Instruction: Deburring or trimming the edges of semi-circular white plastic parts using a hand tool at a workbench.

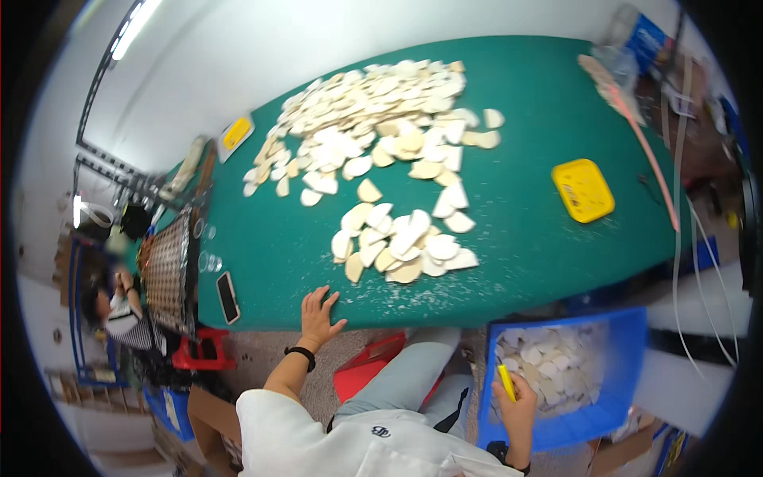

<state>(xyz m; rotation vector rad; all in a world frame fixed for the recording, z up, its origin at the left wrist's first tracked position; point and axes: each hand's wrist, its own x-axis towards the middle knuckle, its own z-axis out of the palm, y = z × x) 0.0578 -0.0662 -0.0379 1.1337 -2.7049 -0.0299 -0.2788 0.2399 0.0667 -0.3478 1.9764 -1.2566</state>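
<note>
My left hand (318,317) rests on the near edge of the green table (524,246), its fingers spread and nothing in them. Just beyond it lies a loose heap of white and cream half-round pieces (405,242), with pale crumbs scattered about. Closed around a slim yellow utility knife (506,382) with a thin dark tip, my right hand (518,404) is over the near left side of a blue bin (626,374). Similar pale pieces (552,362) fill the bottom of that bin.
A larger pile of pale pieces (373,103) covers the table's far side. On the right sits a yellow tray (584,191); at the left edge, a phone (228,298). A red stool (203,350) and another person (123,314) are further left. White cables (678,238) hang at right.
</note>
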